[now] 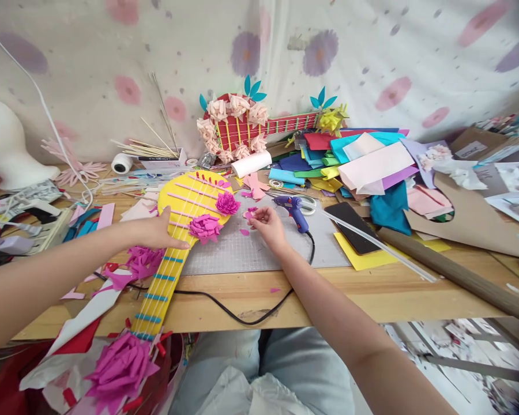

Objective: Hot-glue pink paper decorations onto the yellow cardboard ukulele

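Observation:
A yellow toy guitar (169, 266) with pale pink strips, blue frets, white strings and magenta paper flowers (205, 228) lies slanted, its neck past the table's front edge. My left hand (166, 229) grips it where body meets neck, thumb across the front; its other fingers are partly hidden. At the guitar's right, above the grey cutting mat (225, 256), my right hand (266, 226) pinches a small pink paper piece (249, 214). Loose magenta petals (244, 232) lie close by. A blue glue gun (292, 211) rests right of that hand, its black cord (237, 318) looping along the front edge.
Behind stands a red guitar (281, 125) with pale paper roses. Coloured paper (372, 161) is heaped at the back right. A black phone (352, 226), a clear stick (380, 246) and a wooden rod (454, 271) lie right. Paper scraps and a white foam head (12, 144) occupy the left.

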Motion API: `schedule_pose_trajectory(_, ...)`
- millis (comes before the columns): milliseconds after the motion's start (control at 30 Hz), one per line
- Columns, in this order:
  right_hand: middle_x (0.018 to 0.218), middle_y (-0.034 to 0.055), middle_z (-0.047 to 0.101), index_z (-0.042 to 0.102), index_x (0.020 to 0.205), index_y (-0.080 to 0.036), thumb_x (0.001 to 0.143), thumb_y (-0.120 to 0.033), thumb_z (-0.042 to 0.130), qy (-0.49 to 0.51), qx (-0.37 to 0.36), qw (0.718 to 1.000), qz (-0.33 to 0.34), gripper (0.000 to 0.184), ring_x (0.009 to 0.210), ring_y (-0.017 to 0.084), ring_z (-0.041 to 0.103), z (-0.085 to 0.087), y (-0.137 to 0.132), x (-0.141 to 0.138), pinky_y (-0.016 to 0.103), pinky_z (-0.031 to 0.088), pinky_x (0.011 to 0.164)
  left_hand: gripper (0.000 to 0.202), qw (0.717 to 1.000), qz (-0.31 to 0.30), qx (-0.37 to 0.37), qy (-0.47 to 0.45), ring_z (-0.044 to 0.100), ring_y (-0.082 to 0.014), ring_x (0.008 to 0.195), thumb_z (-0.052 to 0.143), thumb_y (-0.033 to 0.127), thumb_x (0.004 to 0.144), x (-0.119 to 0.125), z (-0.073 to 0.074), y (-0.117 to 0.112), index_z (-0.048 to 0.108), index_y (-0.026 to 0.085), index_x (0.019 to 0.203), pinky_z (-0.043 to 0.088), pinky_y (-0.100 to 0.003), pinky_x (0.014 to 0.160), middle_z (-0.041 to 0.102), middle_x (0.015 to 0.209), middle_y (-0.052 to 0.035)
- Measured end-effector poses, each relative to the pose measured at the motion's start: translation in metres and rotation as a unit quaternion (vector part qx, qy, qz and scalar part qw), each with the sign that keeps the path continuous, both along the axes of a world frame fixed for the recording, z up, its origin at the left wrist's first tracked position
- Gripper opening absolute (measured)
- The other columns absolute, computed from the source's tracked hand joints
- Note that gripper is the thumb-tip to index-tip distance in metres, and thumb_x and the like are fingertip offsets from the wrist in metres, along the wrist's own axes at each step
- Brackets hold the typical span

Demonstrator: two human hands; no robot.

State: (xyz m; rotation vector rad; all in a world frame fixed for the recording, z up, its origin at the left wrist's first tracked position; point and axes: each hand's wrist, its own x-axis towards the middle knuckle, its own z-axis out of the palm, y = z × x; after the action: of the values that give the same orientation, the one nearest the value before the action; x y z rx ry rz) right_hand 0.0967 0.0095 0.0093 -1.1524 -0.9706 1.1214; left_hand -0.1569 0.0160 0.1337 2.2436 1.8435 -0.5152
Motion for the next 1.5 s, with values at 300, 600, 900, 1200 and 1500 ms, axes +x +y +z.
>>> schedule_pose_trajectory(300,0.063,-0.0069,0.059,0.046,0.077,-0.019,0.051,-0.014,0.072,0.107,-0.063,0.992,0.036,0.037,0.055,0.008,0.059,0.010,0.002,-0.009,0.024,0.049,0.058,0.099,0.952,-0.210,0.205,-0.085,0.033,-0.0324,0.131,0.068,0.052,0.060,0.051,0.010,0.043,0.023,0.019,0.142,0.030,-0.042,0.106,0.035,0.141,-0.0138)
schedule_pose_trajectory(600,0.060,-0.0079,0.059,0.044,0.079,-0.020,0.056,-0.007,0.070,0.096,-0.100,0.989,0.055,0.037,0.055,0.009,0.061,0.020,0.001,-0.018,0.022,0.049,0.055,0.080,0.944,-0.276,0.167,-0.072,0.034,-0.0280,0.131,0.060,0.030,0.076,0.084,-0.022,0.054,0.018,0.018,0.143,0.030,-0.037,0.105,0.037,0.140,-0.0145)
schedule_pose_trajectory(900,0.056,-0.0058,0.058,0.041,0.079,-0.021,0.061,-0.002,0.066,0.126,-0.132,0.981,0.061,0.036,0.055,0.010,0.062,0.033,0.008,-0.031,0.021,0.051,0.054,0.076,0.959,-0.201,0.113,-0.162,0.041,-0.0238,0.129,0.056,0.040,0.079,0.073,-0.017,0.070,0.022,0.023,0.144,0.034,-0.033,0.104,0.041,0.143,-0.0091)
schedule_pose_trajectory(1200,0.049,-0.0049,0.056,0.039,0.077,-0.021,0.063,0.003,0.060,0.120,-0.175,0.977,0.032,0.035,0.051,0.011,0.058,0.045,0.015,-0.044,0.023,0.050,0.056,0.074,0.951,-0.182,0.099,-0.228,0.045,-0.0223,0.125,0.057,0.043,0.077,0.069,-0.021,0.073,0.029,0.020,0.142,0.035,-0.032,0.102,0.043,0.142,-0.0090)
schedule_pose_trajectory(1500,0.047,-0.0052,0.054,0.038,0.069,-0.021,0.059,0.003,0.062,0.098,-0.185,0.977,0.027,0.035,0.048,0.011,0.058,0.049,0.023,-0.048,0.022,0.051,0.052,0.073,0.952,-0.180,0.099,-0.229,0.050,-0.0228,0.119,0.057,0.041,0.077,0.067,-0.021,0.073,0.030,0.019,0.141,0.038,-0.031,0.098,0.050,0.135,-0.0096)
